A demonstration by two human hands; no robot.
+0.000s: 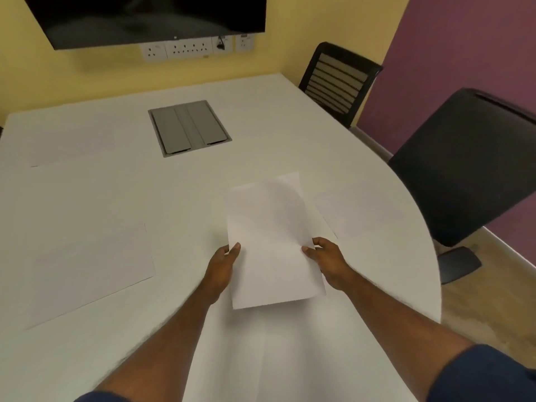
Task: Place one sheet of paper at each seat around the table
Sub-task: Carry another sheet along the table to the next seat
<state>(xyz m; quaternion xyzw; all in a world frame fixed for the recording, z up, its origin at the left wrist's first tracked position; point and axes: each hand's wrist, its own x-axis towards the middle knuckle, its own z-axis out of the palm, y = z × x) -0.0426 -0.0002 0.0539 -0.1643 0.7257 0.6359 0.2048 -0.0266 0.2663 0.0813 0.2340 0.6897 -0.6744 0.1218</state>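
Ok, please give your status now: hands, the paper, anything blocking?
Left hand and right hand both grip the paper stack above the table. One sheet lies left, another by the near chair. Nothing blocking.

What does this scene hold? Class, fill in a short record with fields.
held: sheets of paper, gripped by left hand and right hand
laid down: one sheet at left, one sheet at right by the near chair
surface: white table with grey hatch
other seat: far chair
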